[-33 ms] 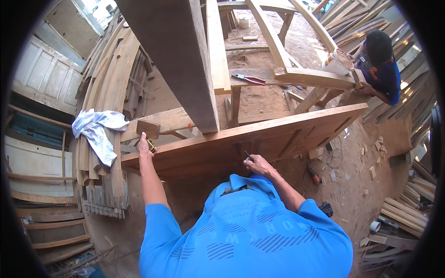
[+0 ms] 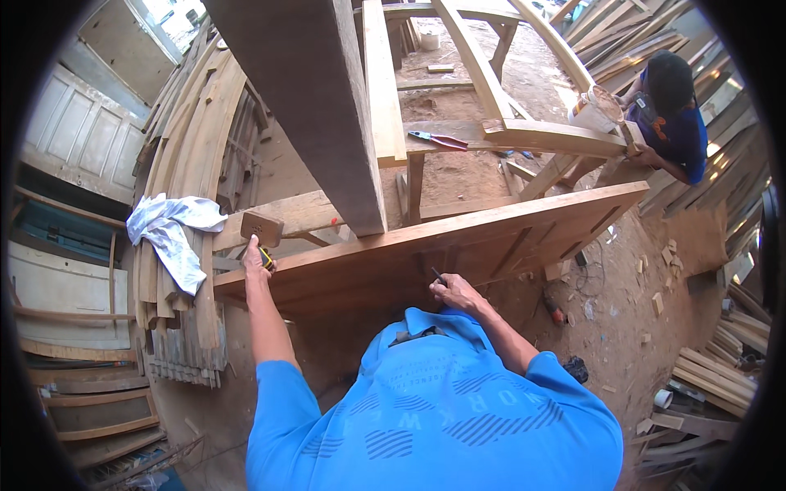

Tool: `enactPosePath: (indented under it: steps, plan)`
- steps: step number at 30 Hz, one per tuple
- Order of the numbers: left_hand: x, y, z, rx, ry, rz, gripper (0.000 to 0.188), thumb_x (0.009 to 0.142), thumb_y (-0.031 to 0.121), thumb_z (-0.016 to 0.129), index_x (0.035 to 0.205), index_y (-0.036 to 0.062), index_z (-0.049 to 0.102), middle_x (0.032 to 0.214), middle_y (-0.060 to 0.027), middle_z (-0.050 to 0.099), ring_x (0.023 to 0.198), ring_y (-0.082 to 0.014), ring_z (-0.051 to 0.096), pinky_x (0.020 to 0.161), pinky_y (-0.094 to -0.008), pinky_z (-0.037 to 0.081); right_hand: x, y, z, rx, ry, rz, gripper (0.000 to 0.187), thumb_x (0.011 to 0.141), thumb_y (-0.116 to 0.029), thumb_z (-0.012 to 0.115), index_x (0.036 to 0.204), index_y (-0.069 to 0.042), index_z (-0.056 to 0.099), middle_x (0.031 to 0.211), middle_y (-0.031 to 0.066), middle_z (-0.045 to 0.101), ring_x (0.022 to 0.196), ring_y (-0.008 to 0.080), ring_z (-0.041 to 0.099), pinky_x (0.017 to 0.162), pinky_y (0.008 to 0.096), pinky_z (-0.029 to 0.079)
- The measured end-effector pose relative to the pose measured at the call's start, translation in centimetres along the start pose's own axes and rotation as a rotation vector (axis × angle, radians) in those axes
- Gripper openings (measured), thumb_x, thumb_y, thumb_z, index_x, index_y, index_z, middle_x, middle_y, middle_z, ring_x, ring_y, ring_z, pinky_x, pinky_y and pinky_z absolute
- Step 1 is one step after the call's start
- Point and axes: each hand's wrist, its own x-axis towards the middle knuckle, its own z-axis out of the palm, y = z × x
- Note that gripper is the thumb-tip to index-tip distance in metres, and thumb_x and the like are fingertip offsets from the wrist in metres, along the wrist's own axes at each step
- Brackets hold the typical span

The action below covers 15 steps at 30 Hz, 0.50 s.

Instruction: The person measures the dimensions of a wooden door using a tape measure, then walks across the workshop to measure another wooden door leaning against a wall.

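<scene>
A brown panelled wooden door (image 2: 483, 252) stands on its long edge in front of me, its upper edge slanting up to the right. At the door's left end my left hand (image 2: 256, 258) is closed on a yellow and black tape measure (image 2: 267, 259). Just beyond those fingers is a small brown wooden block (image 2: 263, 228); whether the hand touches it, I cannot tell. Close to the middle of the door's face, my right hand (image 2: 455, 291) pinches a thin dark marking tool (image 2: 439, 277), perhaps a pencil or pen. Its tip points toward the panel.
A thick wooden post (image 2: 311, 98) rises over the door's top edge. Pliers (image 2: 440, 140) lie on the wooden frame beyond. A co-worker (image 2: 673, 114) is at the right by a white bucket (image 2: 596, 110). A white cloth (image 2: 173, 233) drapes over stacked planks (image 2: 192, 123).
</scene>
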Motion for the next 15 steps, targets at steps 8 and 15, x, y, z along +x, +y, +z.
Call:
enactPosePath:
  steps: [8, 15]
  plan:
    - [-0.3, -0.7, 0.5, 0.092, -0.007, 0.142, 0.042, 0.083, 0.043, 0.077, 0.092, 0.0078, 0.056, 0.076, -0.0090, 0.054, 0.054, -0.0200, 0.054, 0.038, -0.0330, 0.044, 0.0, -0.2, 1.0, -0.026, -0.027, -0.003, 0.037, 0.094, -0.035, 0.060, 0.089, 0.001, 0.064, 0.077, 0.0084, 0.064, 0.074, 0.0181, 0.060, 0.069, 0.0358, 0.049]
    - [-3.2, 1.2, 4.6, 0.139, 0.082, 0.069, 0.043, 0.083, 0.041, 0.077, 0.103, 0.0069, 0.059, 0.076, -0.0094, 0.057, 0.055, -0.0200, 0.055, 0.040, -0.0320, 0.043, 0.9, -0.4, 2.1, -0.089, -0.053, -0.017, 0.037, 0.093, -0.036, 0.060, 0.086, 0.000, 0.062, 0.075, 0.0076, 0.063, 0.072, 0.0178, 0.059, 0.067, 0.0357, 0.048]
